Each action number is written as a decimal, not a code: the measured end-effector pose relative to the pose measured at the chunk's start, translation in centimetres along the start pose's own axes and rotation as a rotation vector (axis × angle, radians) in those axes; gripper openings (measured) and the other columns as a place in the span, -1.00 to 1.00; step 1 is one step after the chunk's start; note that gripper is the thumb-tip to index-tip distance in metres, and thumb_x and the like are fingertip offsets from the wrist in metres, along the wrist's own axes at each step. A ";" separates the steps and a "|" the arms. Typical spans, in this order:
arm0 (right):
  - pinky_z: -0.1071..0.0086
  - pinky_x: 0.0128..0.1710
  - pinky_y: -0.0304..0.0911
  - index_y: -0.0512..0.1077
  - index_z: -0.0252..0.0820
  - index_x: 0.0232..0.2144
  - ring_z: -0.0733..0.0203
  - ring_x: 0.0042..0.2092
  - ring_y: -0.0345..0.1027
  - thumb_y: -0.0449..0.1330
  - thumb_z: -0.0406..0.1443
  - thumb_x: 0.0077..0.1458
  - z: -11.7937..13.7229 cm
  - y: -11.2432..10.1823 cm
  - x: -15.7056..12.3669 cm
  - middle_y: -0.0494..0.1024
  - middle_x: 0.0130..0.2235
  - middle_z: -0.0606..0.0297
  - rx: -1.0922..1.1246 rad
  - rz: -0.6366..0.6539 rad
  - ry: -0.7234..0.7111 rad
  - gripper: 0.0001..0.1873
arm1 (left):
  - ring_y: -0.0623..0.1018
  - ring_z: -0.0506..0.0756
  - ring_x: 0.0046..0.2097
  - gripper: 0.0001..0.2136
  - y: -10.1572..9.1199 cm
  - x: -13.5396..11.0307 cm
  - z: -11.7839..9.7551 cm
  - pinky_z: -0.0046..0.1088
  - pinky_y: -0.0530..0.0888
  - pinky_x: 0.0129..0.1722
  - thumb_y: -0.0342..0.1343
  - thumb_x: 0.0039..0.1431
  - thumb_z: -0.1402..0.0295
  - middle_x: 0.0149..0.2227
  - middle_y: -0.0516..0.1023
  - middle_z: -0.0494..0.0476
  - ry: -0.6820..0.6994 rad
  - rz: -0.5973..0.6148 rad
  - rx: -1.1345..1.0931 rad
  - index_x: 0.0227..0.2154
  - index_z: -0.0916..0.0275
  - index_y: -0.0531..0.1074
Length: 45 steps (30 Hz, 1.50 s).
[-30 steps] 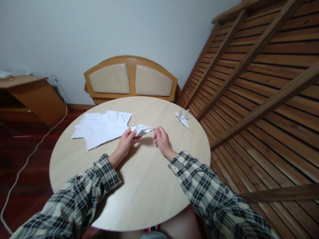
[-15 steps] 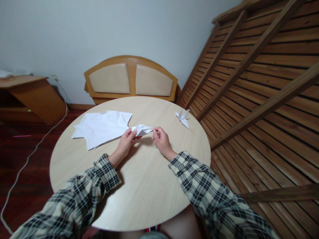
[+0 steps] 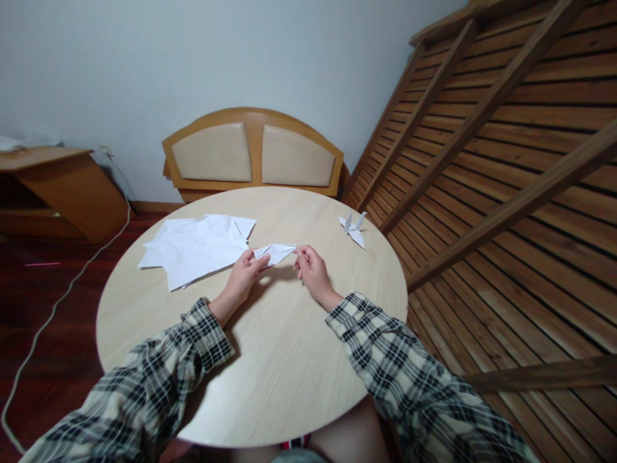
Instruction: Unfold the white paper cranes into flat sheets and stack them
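A partly folded piece of white paper [image 3: 276, 251] is held just above the round wooden table [image 3: 270, 360], a little beyond its middle. My left hand [image 3: 245, 272] pinches its left end between thumb and fingers. My right hand [image 3: 311, 269] pinches its pointed right tip. Both sleeves are plaid. A loose pile of white paper sheets [image 3: 195, 247] lies on the table just left of my left hand. A finished white paper crane [image 3: 354, 227] stands near the table's right edge, beyond my right hand.
A wooden chair with beige padded back [image 3: 253, 154] stands behind the table against the pale wall. A slatted wooden frame [image 3: 501, 161] leans along the right side. A low wooden cabinet [image 3: 53, 186] and a white cable [image 3: 53, 308] are at the left on the dark floor.
My right hand has moved slightly left toward the folded paper's tip. The paper looks flatter and more pointed now. My left hand has stayed in place.
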State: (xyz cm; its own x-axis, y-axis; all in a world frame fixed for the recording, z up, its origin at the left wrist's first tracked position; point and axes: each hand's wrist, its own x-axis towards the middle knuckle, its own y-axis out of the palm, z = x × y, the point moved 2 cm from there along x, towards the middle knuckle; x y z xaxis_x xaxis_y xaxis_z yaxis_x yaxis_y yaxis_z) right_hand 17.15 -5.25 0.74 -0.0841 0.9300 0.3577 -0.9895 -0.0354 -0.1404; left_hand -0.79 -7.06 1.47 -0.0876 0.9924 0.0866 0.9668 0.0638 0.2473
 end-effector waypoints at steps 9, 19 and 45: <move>0.51 -0.55 0.20 0.26 -0.08 -0.13 0.36 -0.48 0.32 0.03 0.05 0.26 -0.5 0.0 0.0 0.45 -0.35 0.38 0.058 0.028 0.087 -0.63 | 0.43 0.04 -0.45 -0.82 0.0 -0.3 -0.6 -0.43 0.33 -0.43 0.32 -0.06 0.31 -0.46 0.54 0.10 0.031 -0.016 0.129 -0.43 0.30 0.52; 0.43 -0.38 0.29 0.35 -0.14 -0.19 0.28 -0.29 0.41 0.27 -0.06 0.10 -0.8 1.3 -0.2 0.55 -0.26 0.28 0.183 0.210 0.090 -0.66 | 0.45 0.05 -0.39 -0.80 -0.1 -0.3 -0.2 -0.44 0.36 -0.35 0.30 -0.01 0.24 -0.43 0.55 0.08 0.124 0.026 0.178 -0.40 0.26 0.52; 0.36 -0.31 0.22 0.38 -0.14 -0.34 0.24 -0.33 0.29 0.19 -0.01 0.12 -1.0 1.5 -0.2 0.43 -0.37 0.35 0.120 0.268 0.047 -0.67 | 0.35 0.02 -0.44 -0.75 0.6 -0.8 0.1 -0.42 0.30 -0.40 0.19 0.09 0.17 -0.49 0.45 0.06 0.149 0.280 0.450 -0.46 0.29 0.49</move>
State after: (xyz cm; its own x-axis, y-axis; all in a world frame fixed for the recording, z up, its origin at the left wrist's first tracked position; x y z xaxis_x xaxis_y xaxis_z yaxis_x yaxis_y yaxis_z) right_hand 15.78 -5.12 -0.44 -0.3412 0.8976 0.2791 -0.9399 -0.3221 -0.1133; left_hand -0.13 -7.81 1.45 0.1868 0.9543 0.2332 0.9623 -0.1299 -0.2390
